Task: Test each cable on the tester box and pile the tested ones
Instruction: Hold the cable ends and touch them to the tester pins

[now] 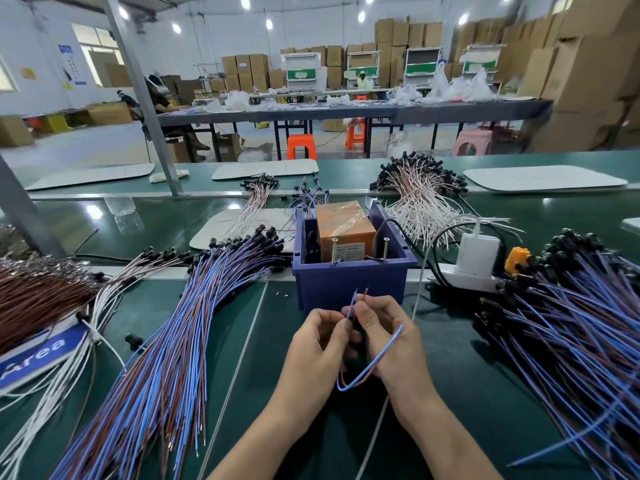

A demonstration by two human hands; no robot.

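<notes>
The tester box point(343, 227) sits in a bin point(346, 285), flanked by the left cable pile point(162, 358) and right cable pile point(568, 327), with a power strip point(465, 280) just right of the bin.

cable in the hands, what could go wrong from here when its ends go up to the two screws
1. The cable has two bare ends standing close together above the left hand and right hand. They might touch each other or miss the screws, spoiling the reading.
2. The left pile and the right pile look alike, so the tested cable could land in the wrong one.
</notes>
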